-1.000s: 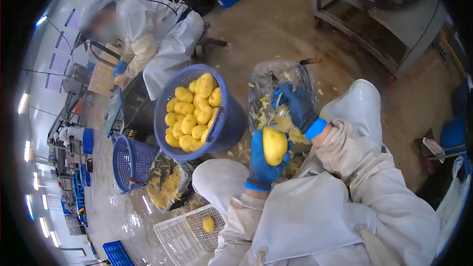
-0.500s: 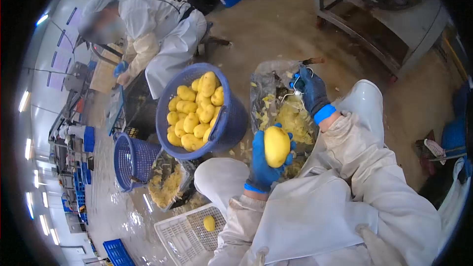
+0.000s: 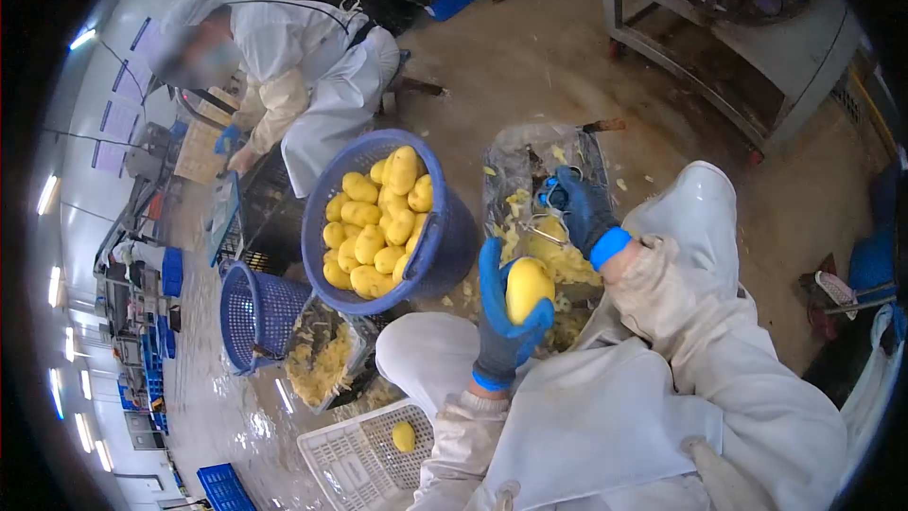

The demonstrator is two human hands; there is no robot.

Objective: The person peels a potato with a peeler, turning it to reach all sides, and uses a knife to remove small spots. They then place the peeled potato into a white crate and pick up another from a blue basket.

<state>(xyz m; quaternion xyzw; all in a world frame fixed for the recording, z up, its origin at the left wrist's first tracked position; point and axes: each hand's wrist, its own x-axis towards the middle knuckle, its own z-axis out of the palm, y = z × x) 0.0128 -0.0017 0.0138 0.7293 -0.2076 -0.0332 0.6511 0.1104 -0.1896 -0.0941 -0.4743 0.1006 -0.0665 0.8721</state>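
My left hand [image 3: 506, 331], in a blue glove, is closed round a peeled yellow potato [image 3: 530, 290]. Just above and to the right, my gloved right hand [image 3: 579, 208] grips a wire-framed peeler [image 3: 549, 229], its frame close to the potato. Under both hands is a tray lined with dark plastic [image 3: 492, 170], holding yellow peelings [image 3: 558, 251]. To the left of it stands a blue basket [image 3: 454, 241] heaped with several yellow potatoes [image 3: 371, 218].
A white crate [image 3: 345, 459] at the lower left holds one potato [image 3: 404, 436]. Beside it are another blue basket [image 3: 241, 312] and a container of peelings [image 3: 322, 364]. A co-worker [image 3: 303, 66] in white bends forward at the upper left. A metal machine frame [image 3: 700, 66] stands at the upper right.
My right hand has moved slightly down and left with the peeler. My left hand has turned the potato and shifted its fingers, with the potato now lower and slightly left.
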